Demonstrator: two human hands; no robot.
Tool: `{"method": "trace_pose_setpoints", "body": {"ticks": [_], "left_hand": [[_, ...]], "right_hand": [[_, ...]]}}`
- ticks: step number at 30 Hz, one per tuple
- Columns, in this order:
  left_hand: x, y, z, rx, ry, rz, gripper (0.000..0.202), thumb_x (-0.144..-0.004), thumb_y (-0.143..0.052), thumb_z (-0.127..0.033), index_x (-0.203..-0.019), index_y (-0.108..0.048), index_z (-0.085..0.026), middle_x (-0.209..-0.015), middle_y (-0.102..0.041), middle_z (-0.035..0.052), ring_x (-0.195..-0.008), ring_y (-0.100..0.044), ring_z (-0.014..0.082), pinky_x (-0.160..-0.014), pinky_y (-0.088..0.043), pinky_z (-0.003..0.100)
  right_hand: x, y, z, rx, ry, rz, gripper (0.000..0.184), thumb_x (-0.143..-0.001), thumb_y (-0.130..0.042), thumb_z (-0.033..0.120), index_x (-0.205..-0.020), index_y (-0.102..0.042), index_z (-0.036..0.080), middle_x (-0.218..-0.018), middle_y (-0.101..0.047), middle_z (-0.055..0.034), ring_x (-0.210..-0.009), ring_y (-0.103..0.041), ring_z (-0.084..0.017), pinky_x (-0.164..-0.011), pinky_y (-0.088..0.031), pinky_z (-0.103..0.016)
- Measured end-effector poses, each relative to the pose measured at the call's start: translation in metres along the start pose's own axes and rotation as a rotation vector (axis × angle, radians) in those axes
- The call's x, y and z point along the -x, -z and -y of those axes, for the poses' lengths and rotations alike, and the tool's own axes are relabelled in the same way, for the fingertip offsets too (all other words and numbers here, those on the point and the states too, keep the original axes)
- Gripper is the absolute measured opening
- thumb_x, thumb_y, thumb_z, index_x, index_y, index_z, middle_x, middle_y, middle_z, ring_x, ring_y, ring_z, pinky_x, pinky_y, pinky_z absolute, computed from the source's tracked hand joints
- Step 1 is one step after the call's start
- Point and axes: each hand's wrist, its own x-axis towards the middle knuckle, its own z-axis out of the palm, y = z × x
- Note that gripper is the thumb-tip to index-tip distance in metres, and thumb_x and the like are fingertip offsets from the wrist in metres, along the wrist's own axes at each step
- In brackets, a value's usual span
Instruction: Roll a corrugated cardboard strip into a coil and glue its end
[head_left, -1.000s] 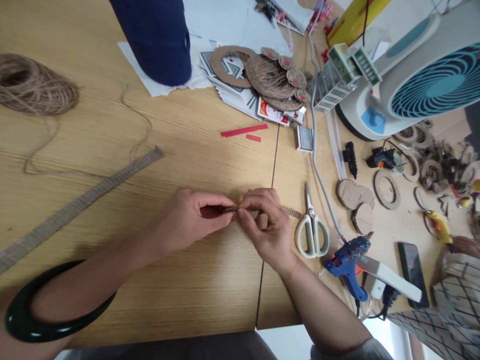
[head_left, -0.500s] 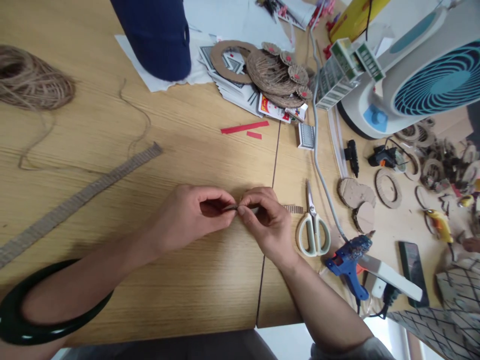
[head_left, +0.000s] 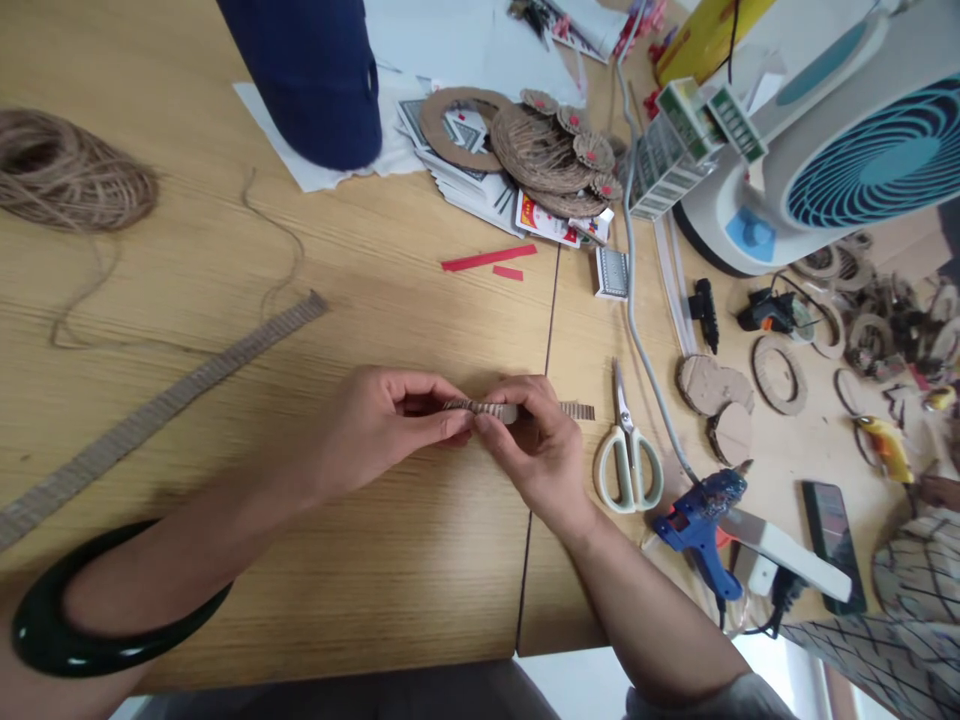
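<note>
Between my two hands is a narrow strip of corrugated cardboard [head_left: 491, 409], its ridged face showing at the fingertips. My left hand [head_left: 397, 415] pinches its left end between thumb and fingers. My right hand [head_left: 536, 435] pinches it close beside, and the strip's tail sticks out to the right behind that hand. White-handled scissors [head_left: 628, 465] lie just right of my right hand, blades pointing away. A longer corrugated strip [head_left: 172, 400] lies slantwise on the table to the left of my left hand.
A twine coil [head_left: 75, 175], a dark blue cup [head_left: 307, 80] and red paper strips [head_left: 487, 258] lie beyond my hands. On the right are a blue glue gun [head_left: 701, 530], cardboard rings [head_left: 780, 375], a phone [head_left: 832, 545] and a fan [head_left: 757, 235]. A person's patterned sleeve [head_left: 919, 570] shows at far right.
The strip between my fingertips has turned, so more of its ridged face shows. Its right tail has shifted slightly left. Both hands stay nearly in place.
</note>
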Motion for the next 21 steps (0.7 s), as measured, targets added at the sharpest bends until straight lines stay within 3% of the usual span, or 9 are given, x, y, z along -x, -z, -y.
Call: {"method": "trace_pose_setpoints", "body": {"ticks": [6, 15, 21], "left_hand": [[-0.0006, -0.0007, 0.003, 0.038, 0.018, 0.067, 0.015, -0.079, -0.078, -0.037, -0.088, -0.08, -0.025, -0.082, -0.08, -0.0013, -0.079, -0.074, 0.0178, -0.072, -0.056, 0.025], [0.0015, -0.0052, -0.0004, -0.063, -0.061, -0.021, 0.014, -0.082, -0.072, -0.036, -0.084, -0.077, -0.023, -0.078, -0.078, 0.0002, -0.072, -0.072, 0.0175, -0.065, -0.057, 0.026], [0.0024, -0.0039, -0.0007, -0.048, -0.076, -0.025, 0.013, -0.083, -0.072, -0.035, -0.087, -0.077, -0.023, -0.082, -0.077, 0.0003, -0.077, -0.071, 0.0168, -0.07, -0.056, 0.026]], "right_hand": [[0.0001, -0.0008, -0.002, -0.008, -0.006, 0.005, 0.009, -0.089, -0.066, 0.016, -0.084, -0.064, 0.024, -0.083, -0.068, -0.0006, -0.09, -0.061, -0.019, -0.091, -0.05, -0.04], [0.0001, -0.002, -0.0008, 0.012, -0.013, -0.001, 0.009, -0.088, -0.067, 0.018, -0.083, -0.063, 0.025, -0.082, -0.067, -0.0009, -0.09, -0.061, -0.02, -0.092, -0.052, -0.042], [-0.0001, -0.001, 0.0, -0.018, -0.038, -0.014, 0.008, -0.088, -0.066, 0.018, -0.083, -0.063, 0.024, -0.083, -0.067, -0.0014, -0.091, -0.062, -0.02, -0.086, -0.052, -0.039]]}}
